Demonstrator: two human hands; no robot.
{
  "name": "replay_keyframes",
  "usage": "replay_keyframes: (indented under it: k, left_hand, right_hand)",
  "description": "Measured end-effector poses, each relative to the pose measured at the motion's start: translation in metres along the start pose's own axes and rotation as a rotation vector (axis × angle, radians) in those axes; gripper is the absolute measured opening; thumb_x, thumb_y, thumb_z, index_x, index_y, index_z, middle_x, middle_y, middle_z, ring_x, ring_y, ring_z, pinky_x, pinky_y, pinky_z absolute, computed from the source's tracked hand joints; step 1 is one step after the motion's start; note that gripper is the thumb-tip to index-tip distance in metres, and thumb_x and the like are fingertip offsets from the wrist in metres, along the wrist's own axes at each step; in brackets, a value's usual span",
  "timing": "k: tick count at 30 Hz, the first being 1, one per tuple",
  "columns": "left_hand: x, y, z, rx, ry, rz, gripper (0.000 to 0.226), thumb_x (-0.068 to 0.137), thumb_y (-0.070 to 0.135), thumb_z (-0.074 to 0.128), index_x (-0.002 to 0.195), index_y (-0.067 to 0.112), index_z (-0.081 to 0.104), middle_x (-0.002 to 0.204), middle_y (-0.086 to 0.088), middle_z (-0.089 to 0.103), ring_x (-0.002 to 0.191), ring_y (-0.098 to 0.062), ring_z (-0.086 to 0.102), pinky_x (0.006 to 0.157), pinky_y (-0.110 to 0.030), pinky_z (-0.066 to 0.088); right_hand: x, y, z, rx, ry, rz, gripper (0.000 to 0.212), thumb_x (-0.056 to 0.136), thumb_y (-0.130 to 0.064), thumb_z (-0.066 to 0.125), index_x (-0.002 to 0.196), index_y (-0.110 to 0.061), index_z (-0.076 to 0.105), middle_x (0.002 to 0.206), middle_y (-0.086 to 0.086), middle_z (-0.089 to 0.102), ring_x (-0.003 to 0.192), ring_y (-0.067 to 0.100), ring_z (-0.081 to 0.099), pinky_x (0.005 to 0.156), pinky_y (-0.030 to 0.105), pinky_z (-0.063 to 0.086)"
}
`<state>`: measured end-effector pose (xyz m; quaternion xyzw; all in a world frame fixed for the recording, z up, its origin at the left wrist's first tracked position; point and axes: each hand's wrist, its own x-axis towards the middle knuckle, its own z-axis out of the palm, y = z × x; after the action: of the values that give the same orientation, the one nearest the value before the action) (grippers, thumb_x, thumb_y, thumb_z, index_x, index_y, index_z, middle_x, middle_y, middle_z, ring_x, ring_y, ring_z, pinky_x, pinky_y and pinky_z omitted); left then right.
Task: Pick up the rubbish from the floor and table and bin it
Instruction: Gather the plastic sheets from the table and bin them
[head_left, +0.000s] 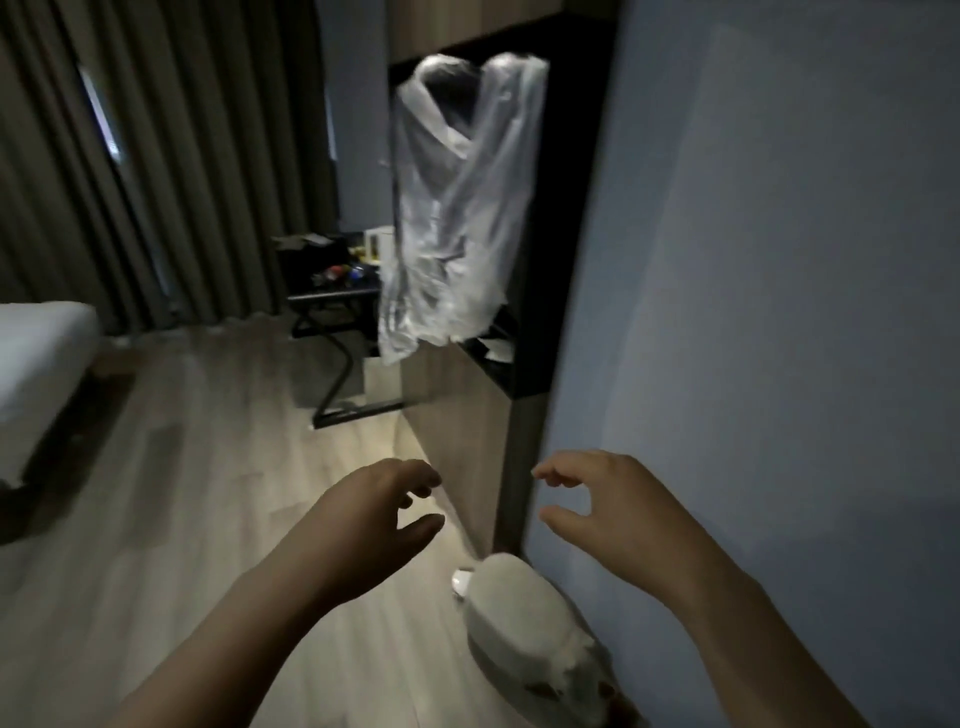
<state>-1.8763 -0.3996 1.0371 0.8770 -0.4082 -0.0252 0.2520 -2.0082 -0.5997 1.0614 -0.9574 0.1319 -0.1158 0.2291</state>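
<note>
My left hand (382, 506) and my right hand (597, 501) are stretched out side by side at the lower middle, fingers loosely curled and holding nothing. Below them, against the blue-grey wall, stands a pale rounded container with a crumpled white liner (524, 618), which looks like the bin. A small white object (460, 581) lies on the wooden floor right beside it. At the back, a dark table (332, 296) carries several small colourful items that are too blurred to name.
A white garment under clear plastic (457, 208) hangs in a dark wardrobe niche, with papers (496, 347) on its shelf. A bed corner (41, 364) juts in at the left. Curtains (156, 156) cover the far wall. The blue-grey wall (779, 260) fills the right.
</note>
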Motion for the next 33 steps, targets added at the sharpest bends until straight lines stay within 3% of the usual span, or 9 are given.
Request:
replay_keyframes:
  k: [3,8,11,19,25,28,33]
  left_hand:
    - [-0.009,-0.052,-0.039,0.004,0.09,-0.075,0.034,0.086,0.038,0.063,0.119,0.033,0.055,0.112,0.019,0.058,0.099,0.002,0.057,0.085,-0.024,0.049]
    - [-0.003,-0.113,-0.088,0.021,0.199,-0.155,0.036,0.086,0.039,0.062,0.121,0.034,0.053,0.112,0.02,0.057,0.099,0.003,0.055,0.085,-0.019,0.048]
    - [0.015,-0.139,-0.107,0.045,0.248,-0.167,0.035,0.087,0.04,0.061,0.121,0.035,0.052,0.112,0.02,0.057,0.098,0.004,0.054,0.083,-0.015,0.046]
    - [0.1,-0.192,-0.134,0.114,0.333,-0.187,0.033,0.086,0.042,0.059,0.117,0.036,0.054,0.11,0.021,0.056,0.096,0.005,0.053,0.085,-0.02,0.05]
    - [0.182,-0.227,-0.147,0.139,0.356,-0.249,0.038,0.086,0.045,0.058,0.123,0.039,0.049,0.11,0.025,0.051,0.096,0.007,0.051,0.08,-0.01,0.045]
    - [0.217,-0.251,-0.15,0.144,0.366,-0.284,0.041,0.087,0.045,0.058,0.125,0.038,0.048,0.116,0.022,0.053,0.098,0.006,0.051,0.082,-0.01,0.044]
    - [0.264,-0.296,-0.159,0.151,0.358,-0.327,0.042,0.086,0.046,0.058,0.126,0.038,0.048,0.116,0.023,0.052,0.099,0.006,0.051,0.085,-0.012,0.045]
  right_hand:
    - [0.048,-0.053,0.022,0.045,0.022,-0.07,0.036,0.083,-0.03,0.067,0.118,-0.028,0.064,0.113,-0.012,0.064,0.103,0.003,0.058,0.089,0.022,0.048]
    - [0.117,-0.113,0.048,0.077,-0.001,-0.2,0.034,0.08,-0.026,0.07,0.113,-0.029,0.065,0.104,-0.017,0.062,0.096,-0.006,0.054,0.078,0.001,0.038]
    - [0.158,-0.132,0.058,0.063,-0.015,-0.264,0.033,0.079,-0.028,0.071,0.112,-0.029,0.066,0.103,-0.017,0.062,0.095,-0.006,0.055,0.083,0.01,0.042]
    - [0.282,-0.139,0.076,0.056,0.041,-0.377,0.03,0.078,-0.031,0.07,0.107,-0.03,0.067,0.103,-0.015,0.066,0.097,0.001,0.059,0.089,0.028,0.049]
    - [0.383,-0.13,0.084,0.106,0.033,-0.404,0.034,0.081,-0.034,0.067,0.115,-0.031,0.064,0.106,-0.019,0.063,0.099,-0.003,0.057,0.089,0.024,0.049]
    - [0.432,-0.129,0.093,0.082,0.0,-0.435,0.034,0.083,-0.032,0.066,0.117,-0.03,0.063,0.108,-0.018,0.062,0.101,-0.002,0.056,0.09,0.026,0.049]
    - [0.497,-0.13,0.112,0.062,-0.039,-0.454,0.035,0.083,-0.033,0.066,0.118,-0.031,0.062,0.106,-0.02,0.061,0.098,-0.006,0.055,0.087,0.017,0.047]
